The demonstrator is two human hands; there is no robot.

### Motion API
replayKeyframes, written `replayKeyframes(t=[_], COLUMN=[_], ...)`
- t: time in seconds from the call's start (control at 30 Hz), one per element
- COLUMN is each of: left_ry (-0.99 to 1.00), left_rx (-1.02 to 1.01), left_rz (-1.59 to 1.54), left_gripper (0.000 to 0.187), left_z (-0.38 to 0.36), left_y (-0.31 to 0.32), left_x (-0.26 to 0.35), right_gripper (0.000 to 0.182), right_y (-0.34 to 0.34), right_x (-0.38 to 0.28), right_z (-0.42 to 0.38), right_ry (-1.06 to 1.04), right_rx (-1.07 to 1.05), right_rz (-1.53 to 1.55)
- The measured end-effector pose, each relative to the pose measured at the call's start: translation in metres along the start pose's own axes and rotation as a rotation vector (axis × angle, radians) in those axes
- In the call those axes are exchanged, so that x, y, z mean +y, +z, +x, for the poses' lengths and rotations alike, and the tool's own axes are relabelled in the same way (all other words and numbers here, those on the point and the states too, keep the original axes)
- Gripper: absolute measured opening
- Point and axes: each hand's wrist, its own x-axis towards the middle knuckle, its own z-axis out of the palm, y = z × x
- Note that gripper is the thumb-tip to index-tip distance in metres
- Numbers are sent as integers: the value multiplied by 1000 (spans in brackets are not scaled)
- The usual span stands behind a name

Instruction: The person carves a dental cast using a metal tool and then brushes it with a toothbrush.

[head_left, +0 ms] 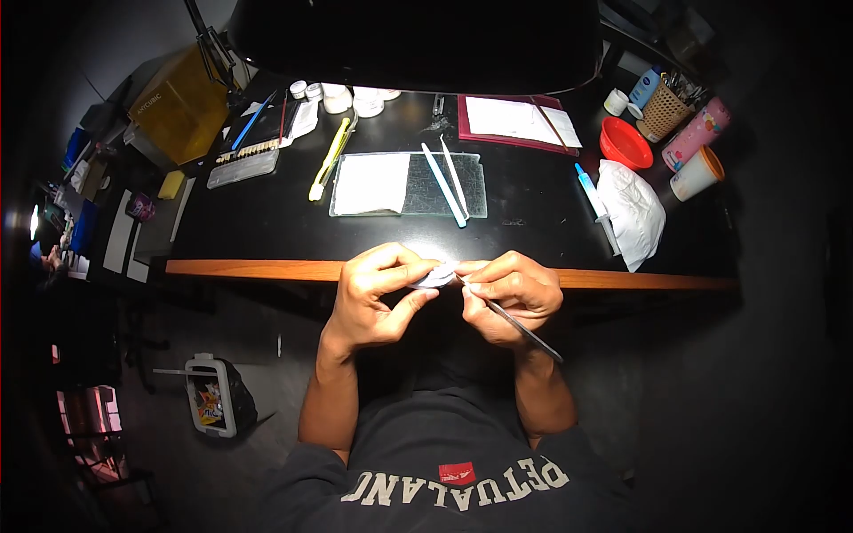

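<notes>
Just in front of the desk's wooden edge, my left hand pinches a small whitish piece between thumb and fingers. Its details are washed out by the bright light. My right hand is closed around a thin dark-handled tool, whose handle slants down to the right. The tool's tip end lies at the right side of the piece, partly hidden by my fingers. Both hands are close together, with the right fingertips beside the piece.
Beyond my hands, a glass plate bears white paper and two slim tools. A red bowl, crumpled white bag and syringe are at right. Yellow tweezers lie left. A black lamp overhangs the desk. A bin stands lower left.
</notes>
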Motion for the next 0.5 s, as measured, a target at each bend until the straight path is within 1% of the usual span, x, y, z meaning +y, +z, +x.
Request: replayKeyframes(t=[0.37, 0.5], left_ry=[4, -4], left_rx=[6, 22], left_rz=[-8, 8], left_gripper=[37, 37], left_z=[0, 0], left_y=[0, 2], left_x=[1, 3], right_gripper=[21, 21], right_y=[1, 1], right_x=[1, 0], right_z=[0, 0], right_ry=[-2, 0], right_rx=[12, 0], right_rz=[34, -11])
